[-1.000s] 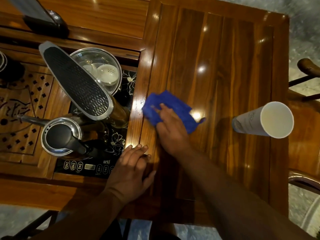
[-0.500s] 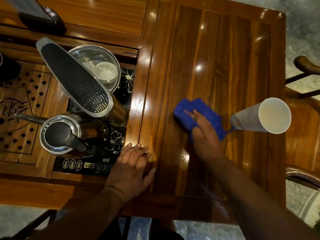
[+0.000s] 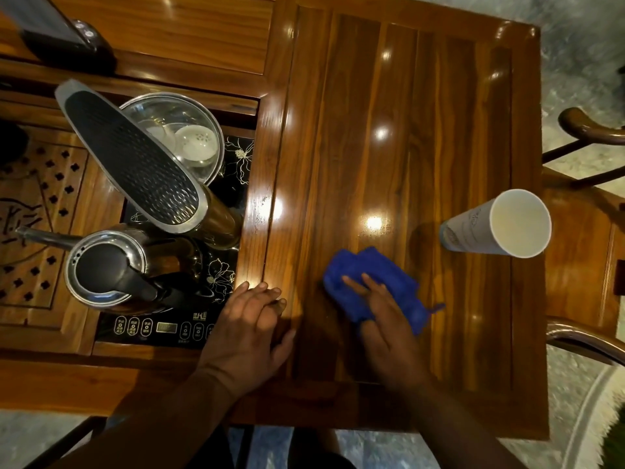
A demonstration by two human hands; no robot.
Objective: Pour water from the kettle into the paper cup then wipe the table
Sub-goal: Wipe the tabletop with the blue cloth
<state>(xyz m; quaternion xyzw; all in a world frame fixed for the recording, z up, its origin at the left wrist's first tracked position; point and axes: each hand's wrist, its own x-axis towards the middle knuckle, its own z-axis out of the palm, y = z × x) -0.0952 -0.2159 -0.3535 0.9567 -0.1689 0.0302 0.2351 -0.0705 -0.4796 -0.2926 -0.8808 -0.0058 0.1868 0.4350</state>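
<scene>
A blue cloth [image 3: 392,282] lies bunched on the glossy wooden table [image 3: 389,113], near its front edge. My right hand [image 3: 382,316] presses flat on the cloth with the fingers stretched over it. My left hand [image 3: 247,330] rests flat on the raised wooden strip to the left of the cloth, holding nothing. The steel kettle [image 3: 111,269] with a black handle stands on the black hob at the left. A white paper cup [image 3: 497,225] stands upright at the table's right edge, apart from the cloth.
A tall steel dispenser arm [image 3: 132,160] reaches over a glass bowl [image 3: 176,130] holding small white cups. The hob's control panel [image 3: 155,328] lies in front of the kettle. A carved wooden tea tray [image 3: 37,214] is far left. Chair arms [image 3: 588,130] stand to the right.
My right hand swept the blue cloth from the table's left side rightward toward the cup, then back toward the middle and nearer the front edge. The left hand stayed put.
</scene>
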